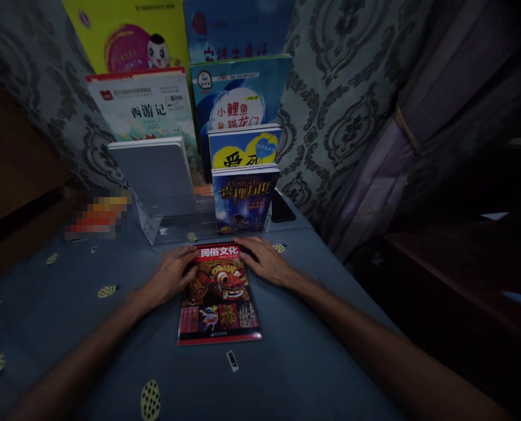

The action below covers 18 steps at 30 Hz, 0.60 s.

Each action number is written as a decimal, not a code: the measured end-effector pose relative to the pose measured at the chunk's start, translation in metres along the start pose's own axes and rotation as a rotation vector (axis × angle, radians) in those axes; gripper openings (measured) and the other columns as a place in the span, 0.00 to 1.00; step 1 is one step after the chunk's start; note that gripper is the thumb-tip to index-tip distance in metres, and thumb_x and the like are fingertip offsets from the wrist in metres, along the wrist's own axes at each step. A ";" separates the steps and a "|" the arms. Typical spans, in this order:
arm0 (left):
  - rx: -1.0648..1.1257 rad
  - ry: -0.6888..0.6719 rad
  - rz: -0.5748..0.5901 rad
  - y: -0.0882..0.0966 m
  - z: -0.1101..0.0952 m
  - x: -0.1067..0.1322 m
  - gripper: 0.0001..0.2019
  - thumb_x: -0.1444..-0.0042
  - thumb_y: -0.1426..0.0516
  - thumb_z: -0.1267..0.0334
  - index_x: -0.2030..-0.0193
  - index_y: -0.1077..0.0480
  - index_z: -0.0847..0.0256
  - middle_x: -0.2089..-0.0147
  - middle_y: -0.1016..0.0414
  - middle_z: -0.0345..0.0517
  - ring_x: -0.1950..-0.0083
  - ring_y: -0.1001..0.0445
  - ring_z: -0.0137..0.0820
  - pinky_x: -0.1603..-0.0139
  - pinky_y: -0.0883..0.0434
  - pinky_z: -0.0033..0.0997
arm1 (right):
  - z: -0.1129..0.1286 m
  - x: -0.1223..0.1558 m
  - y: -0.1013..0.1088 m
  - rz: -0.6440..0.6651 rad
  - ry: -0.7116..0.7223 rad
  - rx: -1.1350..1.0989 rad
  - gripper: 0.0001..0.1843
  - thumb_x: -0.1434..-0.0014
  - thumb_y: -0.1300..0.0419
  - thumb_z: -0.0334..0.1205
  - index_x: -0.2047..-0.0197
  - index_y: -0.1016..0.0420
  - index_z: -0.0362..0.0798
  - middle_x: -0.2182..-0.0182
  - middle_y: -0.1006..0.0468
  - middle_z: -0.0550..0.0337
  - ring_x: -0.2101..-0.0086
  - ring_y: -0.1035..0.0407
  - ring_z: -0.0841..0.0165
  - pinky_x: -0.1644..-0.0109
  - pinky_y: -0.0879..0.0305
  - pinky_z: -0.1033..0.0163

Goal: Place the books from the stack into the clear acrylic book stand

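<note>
A book (225,292) with a red and black cover, a white Chinese title and a fanged mask picture lies face up on the cloth. My left hand (172,273) holds its upper left edge, fingertips at the corner and thumb on the side. At the upper right corner, my right hand (265,258) grips the edge, its index finger along the top. Just beyond stands a clear acrylic book stand (181,228). Its front row bears a dark blue book (245,202) on the right and a plain grey-backed book (161,178) on the left.
Behind them rise a white-covered book (146,108), a yellow and blue book (245,149), a teal book (242,88), a large yellow book (133,35) and a blue book (238,29). A black phone-like object (283,208) lies right of the stand. A purple curtain (374,175) hangs right.
</note>
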State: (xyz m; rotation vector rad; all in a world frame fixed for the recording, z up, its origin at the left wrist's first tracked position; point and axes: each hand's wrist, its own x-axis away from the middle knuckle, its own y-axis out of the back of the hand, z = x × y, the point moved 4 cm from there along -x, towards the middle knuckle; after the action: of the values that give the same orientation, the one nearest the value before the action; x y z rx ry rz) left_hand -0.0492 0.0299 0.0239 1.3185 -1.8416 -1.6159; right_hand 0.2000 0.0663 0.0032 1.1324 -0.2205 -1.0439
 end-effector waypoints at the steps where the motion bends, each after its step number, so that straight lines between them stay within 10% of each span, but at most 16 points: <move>1: -0.005 -0.008 0.001 -0.001 -0.001 -0.003 0.17 0.38 0.48 0.61 0.45 0.27 0.61 0.41 0.26 0.54 0.42 0.27 0.43 0.39 0.31 0.45 | 0.000 0.000 0.000 -0.001 -0.003 0.000 0.24 0.32 0.51 0.42 0.35 0.34 0.47 0.41 0.26 0.48 0.42 0.34 0.56 0.37 0.39 0.42; 18: -0.138 -0.156 0.114 -0.020 -0.033 -0.051 0.20 0.41 0.51 0.71 0.44 0.28 0.61 0.44 0.27 0.53 0.46 0.30 0.43 0.45 0.33 0.46 | -0.001 0.002 0.000 -0.032 0.008 -0.019 0.26 0.32 0.51 0.41 0.31 0.40 0.52 0.39 0.28 0.52 0.41 0.34 0.58 0.37 0.40 0.43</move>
State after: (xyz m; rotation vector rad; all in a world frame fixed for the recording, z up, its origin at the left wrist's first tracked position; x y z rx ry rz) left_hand 0.0099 0.0542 0.0305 1.0373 -1.8196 -1.7928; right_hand 0.2016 0.0659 0.0021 1.1254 -0.1862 -1.0682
